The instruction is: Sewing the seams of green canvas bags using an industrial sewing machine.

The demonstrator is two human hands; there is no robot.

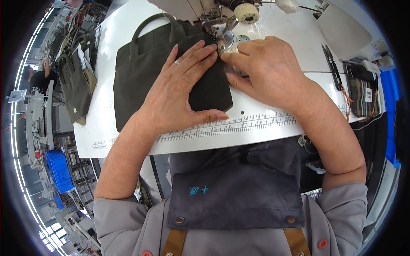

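A dark olive fabric bag (141, 79) with a looped handle lies flat on the white sewing table. My left hand (177, 87) is spread over it, fingers pointing at the needle area and the thumb near the bag's lower edge. The sewing machine (213, 21) stands at the far side, its presser foot close to the bag's upper right edge. Beside that edge is my right hand (265, 68), fingers curled, with the index finger and thumb pointing toward the fabric by the needle. Whether its fingertips pinch the edge is hidden.
A printed ruler strip (239, 123) runs along the table's near edge. Black thread snips (332, 68) lie at the right, next to a plaid fabric piece (363, 91). More olive bags (74, 81) hang over the left edge. A blue crate (60, 170) and a person (40, 77) are farther left.
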